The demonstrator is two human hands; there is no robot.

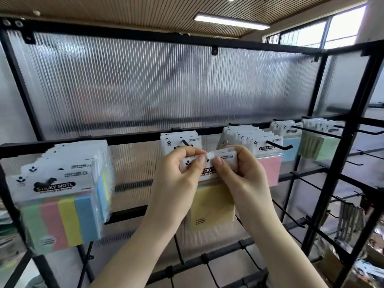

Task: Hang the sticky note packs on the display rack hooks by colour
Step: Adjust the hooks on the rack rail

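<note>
— Which step was it?
— Both the left hand (178,171) and the right hand (239,173) pinched the yellow pack (212,206) by its header card, just before the hook (186,142).
— And next?
— Probably lining the card's hole up with the hook tip.
</note>
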